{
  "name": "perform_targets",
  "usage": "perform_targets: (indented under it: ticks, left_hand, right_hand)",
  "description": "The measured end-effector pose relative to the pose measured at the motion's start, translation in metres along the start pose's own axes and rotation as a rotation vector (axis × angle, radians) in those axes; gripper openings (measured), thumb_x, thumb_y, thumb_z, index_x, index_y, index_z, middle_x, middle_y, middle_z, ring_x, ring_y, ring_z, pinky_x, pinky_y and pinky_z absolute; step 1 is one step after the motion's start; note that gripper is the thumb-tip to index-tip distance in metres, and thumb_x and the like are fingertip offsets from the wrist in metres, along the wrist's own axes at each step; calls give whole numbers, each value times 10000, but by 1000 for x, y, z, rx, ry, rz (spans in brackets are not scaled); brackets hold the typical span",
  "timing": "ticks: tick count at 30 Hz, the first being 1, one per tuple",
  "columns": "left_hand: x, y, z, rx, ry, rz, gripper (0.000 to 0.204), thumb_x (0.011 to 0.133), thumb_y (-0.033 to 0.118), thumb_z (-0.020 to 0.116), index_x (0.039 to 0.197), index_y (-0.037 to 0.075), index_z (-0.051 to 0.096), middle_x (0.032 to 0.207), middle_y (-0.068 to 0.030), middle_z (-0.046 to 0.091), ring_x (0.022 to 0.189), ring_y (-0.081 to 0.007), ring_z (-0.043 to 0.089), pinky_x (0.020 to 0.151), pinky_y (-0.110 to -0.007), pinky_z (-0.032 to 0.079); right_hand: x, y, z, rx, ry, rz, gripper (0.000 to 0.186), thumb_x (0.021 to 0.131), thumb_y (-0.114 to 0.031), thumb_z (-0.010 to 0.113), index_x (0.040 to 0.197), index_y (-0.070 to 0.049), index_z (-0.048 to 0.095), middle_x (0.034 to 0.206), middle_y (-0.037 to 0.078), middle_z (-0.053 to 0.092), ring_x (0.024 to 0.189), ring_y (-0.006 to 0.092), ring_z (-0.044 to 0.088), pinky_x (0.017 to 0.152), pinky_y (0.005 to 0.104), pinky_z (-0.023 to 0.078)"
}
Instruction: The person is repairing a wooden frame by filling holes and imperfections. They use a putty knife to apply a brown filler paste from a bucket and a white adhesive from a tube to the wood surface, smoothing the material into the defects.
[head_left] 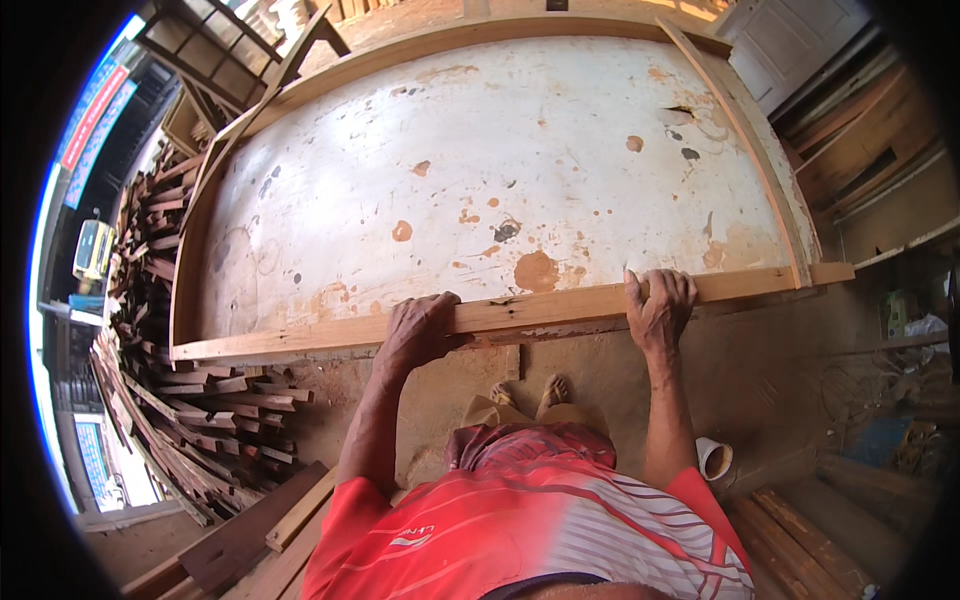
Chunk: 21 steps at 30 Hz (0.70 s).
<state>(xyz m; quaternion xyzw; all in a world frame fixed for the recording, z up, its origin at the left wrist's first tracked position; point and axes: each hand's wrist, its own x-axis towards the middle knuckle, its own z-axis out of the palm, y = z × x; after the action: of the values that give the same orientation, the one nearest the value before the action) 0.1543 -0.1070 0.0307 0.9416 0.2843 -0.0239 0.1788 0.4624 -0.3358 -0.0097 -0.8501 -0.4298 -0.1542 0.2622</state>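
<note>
A large rectangular wooden frame (545, 308) lies on a white tabletop (560, 150) marked with brown and dark stains. My left hand (422, 328) is closed over the near rail, left of its middle. Farther right along the same rail, my right hand (662, 306) grips it, with the thumb lying over the top and pointing away from me. The near rail's right end sticks out past the right-hand rail (745, 125). The undersides of both hands' grips are hidden.
Piles of cut wood strips (215, 425) fill the floor at left. Boards (250, 520) lie near me at lower left. A white cylindrical container (714, 458) stands to the right of my body. Planks (860, 150) lean at far right beside a pale panelled door (790, 45).
</note>
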Motion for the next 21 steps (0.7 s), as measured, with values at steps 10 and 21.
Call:
perform_targets:
  ticks: [10, 21]
  left_hand:
    - [15, 27, 5, 13, -15, -31, 583, 752, 344, 913, 1213, 93, 661, 988, -126, 742, 967, -342, 704, 885, -484, 498]
    - [3, 85, 13, 229, 215, -445, 1082, 669, 601, 877, 1541, 112, 463, 1672, -165, 325, 1582, -376, 208, 1265, -571, 197]
  right_hand:
    - [27, 35, -33, 112, -293, -39, 428, 942, -447, 714, 926, -21, 688, 909, 166, 725, 946, 352, 676, 993, 496, 455]
    - [290, 272, -32, 318, -384, -87, 414, 966, -361, 755, 1042, 32, 649, 975, 207, 708, 918, 339, 709, 820, 412, 568]
